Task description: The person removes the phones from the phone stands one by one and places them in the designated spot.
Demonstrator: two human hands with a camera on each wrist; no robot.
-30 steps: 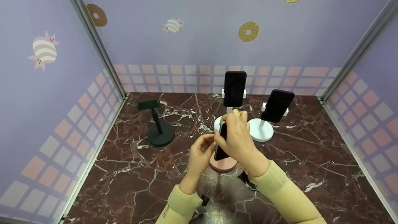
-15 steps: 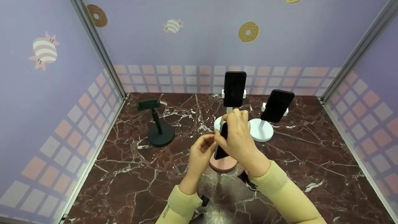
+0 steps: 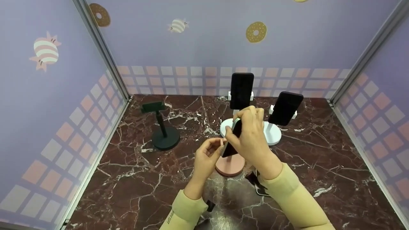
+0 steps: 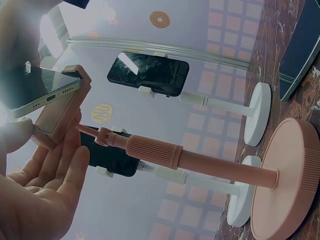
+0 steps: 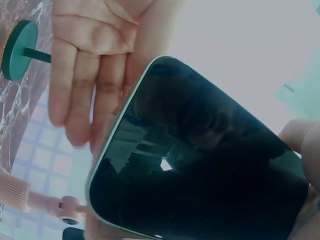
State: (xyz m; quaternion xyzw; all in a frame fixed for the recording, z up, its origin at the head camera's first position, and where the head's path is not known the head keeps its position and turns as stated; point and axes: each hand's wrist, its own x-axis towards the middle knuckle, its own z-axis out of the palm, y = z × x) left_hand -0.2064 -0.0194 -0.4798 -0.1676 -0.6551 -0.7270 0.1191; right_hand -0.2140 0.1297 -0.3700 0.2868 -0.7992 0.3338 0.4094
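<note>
My right hand (image 3: 252, 134) grips a phone (image 3: 233, 137) with a black screen and pale edge. In the right wrist view the phone (image 5: 200, 150) fills much of the picture. My left hand (image 4: 50, 195) pinches the clamp (image 4: 60, 110) of a pink phone stand (image 4: 220, 170), thumb on its front and fingers behind it. In the left wrist view, one long side of the phone lies at the clamp's upper lip, while the other tilts out from the clamp's face. The stand's round base (image 3: 230, 165) rests on the marble tabletop.
Behind the hands, two white stands hold a phone (image 3: 242, 91) and another phone (image 3: 285, 108). A dark green stand (image 3: 165, 138) without a phone is at the left. Another dark phone (image 4: 300, 55) lies on the table, partly hidden by the right sleeve in the head view.
My right hand has shifted up and to the right with the phone, which now leans more away from the clamp. My left hand and the pink stand's base have stayed put.
</note>
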